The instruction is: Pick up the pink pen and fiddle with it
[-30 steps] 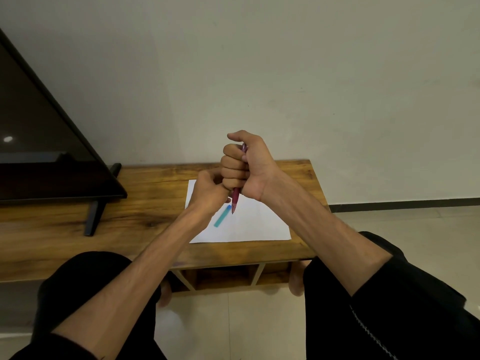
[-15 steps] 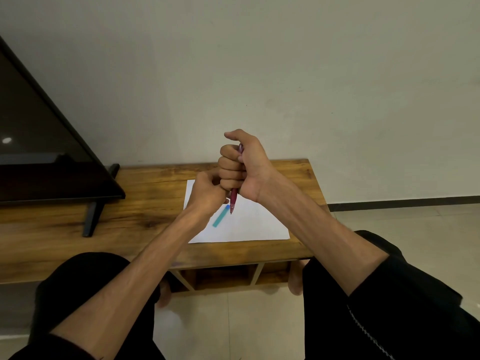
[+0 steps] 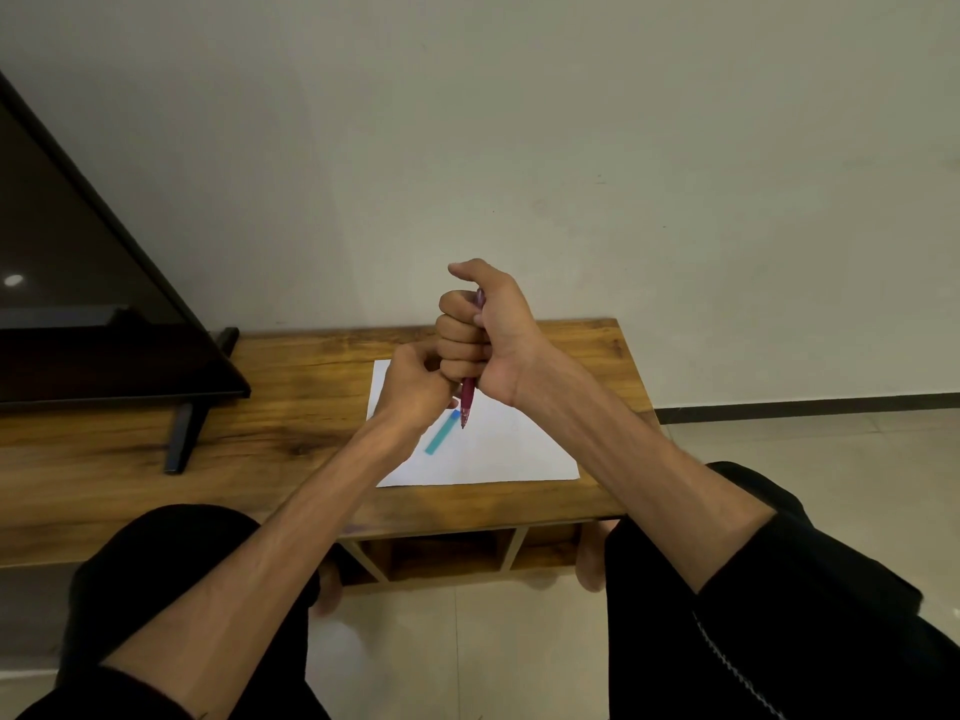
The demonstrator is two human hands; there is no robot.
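Right hand (image 3: 488,335) fisted round a red pen (image 3: 467,405), tip down, above white paper (image 3: 509,449). Left hand (image 3: 415,389) curled against the right fist's lower fingers; its grip couldn't be told. Teal cap (image 3: 441,433) lay below both hands.

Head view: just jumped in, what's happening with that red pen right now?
A seated person holds a red pen upright in the fist of the right hand, tip down above a white sheet of paper on a low wooden table. The left hand is curled right beside the fist, at the pen's lower end; whether it grips anything is hidden. A teal cap-like piece lies on the paper just below. A dark TV stands on the table's left.
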